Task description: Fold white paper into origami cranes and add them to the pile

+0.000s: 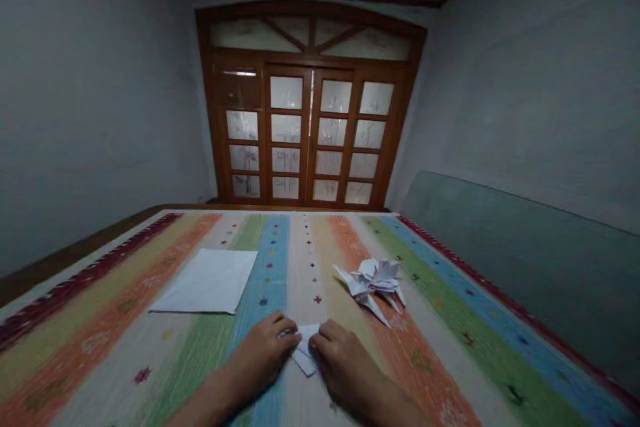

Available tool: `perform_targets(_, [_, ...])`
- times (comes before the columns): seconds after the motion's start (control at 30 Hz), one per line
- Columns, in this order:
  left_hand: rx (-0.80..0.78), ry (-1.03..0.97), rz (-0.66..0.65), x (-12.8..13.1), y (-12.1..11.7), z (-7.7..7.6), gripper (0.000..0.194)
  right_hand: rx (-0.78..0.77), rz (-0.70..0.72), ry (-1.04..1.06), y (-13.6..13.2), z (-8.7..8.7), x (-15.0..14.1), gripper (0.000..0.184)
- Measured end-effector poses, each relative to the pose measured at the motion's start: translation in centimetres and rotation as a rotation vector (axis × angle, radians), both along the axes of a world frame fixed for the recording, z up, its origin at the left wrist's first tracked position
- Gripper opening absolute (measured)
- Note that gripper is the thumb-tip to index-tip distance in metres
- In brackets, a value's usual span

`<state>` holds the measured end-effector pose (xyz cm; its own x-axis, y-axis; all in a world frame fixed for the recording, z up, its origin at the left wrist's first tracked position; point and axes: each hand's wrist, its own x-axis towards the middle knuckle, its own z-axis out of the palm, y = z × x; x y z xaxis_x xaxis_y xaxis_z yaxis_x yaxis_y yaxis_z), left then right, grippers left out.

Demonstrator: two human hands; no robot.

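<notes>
Between my two hands, near the table's front, lies a small folded piece of white paper (306,359). My left hand (265,350) pinches its left side, thumb and fingers closed on the edge. My right hand (343,357) grips the right side with curled fingers. Parts of the paper are covered by the fingertips, so its full shape is hidden. Several folded white paper cranes (373,283) sit in a cluster beyond my right hand. A flat stack of square white paper (210,280) rests to the far left of my left hand.
A striped, many-coloured tablecloth (300,267) covers the table. A pale greenish panel (500,247) stands along the right side. Wooden doors with glass panes (307,133) are at the back, and plain walls rise on both sides.
</notes>
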<state>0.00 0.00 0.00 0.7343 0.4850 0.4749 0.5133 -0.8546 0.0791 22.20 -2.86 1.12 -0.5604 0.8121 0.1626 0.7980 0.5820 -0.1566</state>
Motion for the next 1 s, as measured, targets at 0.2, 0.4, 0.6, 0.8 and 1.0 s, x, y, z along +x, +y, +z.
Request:
perform_targets(0.2, [0.006,-0.03,0.05,0.7,-0.9,-0.1,0.021,-0.061,-0.009,0.003,-1.2,0.2,-0.5,0.02])
perform_targets(0.4, [-0.038,-0.031,-0.028,0.6,-0.7,0.2,0.021,-0.041,0.0,0.124,-1.5,0.4,0.0,0.013])
perform_targets(0.6, [-0.042,0.018,-0.028,0.4,-0.2,0.4,0.013,0.017,0.048,0.137,-0.4,-0.2,0.1,0.009])
perform_targets(0.8, [-0.092,-0.099,-0.004,0.7,-0.1,-0.2,0.014,0.02,-0.012,0.212,0.4,-0.9,0.2,0.01])
perform_targets(1.0, [-0.179,-0.122,0.096,1.1,-0.3,-0.2,0.012,-0.043,-0.091,0.427,0.7,-1.5,0.4,0.004])
